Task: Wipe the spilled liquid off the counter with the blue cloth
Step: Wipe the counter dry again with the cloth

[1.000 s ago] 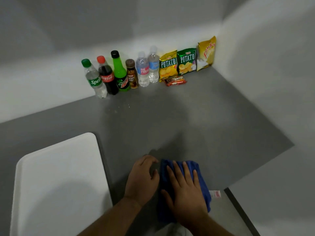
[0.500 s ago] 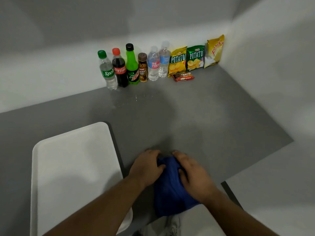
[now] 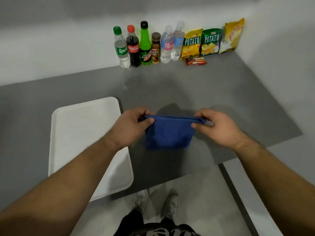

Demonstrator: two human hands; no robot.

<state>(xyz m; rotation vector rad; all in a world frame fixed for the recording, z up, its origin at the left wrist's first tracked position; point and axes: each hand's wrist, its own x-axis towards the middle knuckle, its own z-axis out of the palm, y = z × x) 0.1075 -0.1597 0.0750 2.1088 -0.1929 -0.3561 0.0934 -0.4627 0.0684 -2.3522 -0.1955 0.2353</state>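
Above the worktop [image 3: 221,92], your left hand [image 3: 129,128] and right hand [image 3: 216,126] each pinch a top corner of the blue cloth [image 3: 169,133], spreading it for wiping; the spill [image 3: 134,80], probably those faint droplets, lies beyond.

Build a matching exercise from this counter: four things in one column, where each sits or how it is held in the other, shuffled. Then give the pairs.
Things
1. blue cloth
2. white tray
3. Mountain Dew bottle
4. red snack packet

Places
A. lying in front of the yellow Potato chip bag
B. pinched at its upper corners by the left hand and right hand
C. standing between the Coca-Cola bottle and the Lucky Day bottle
D. on the grey counter, left of the cloth

Pairs: 1-B, 2-D, 3-C, 4-A
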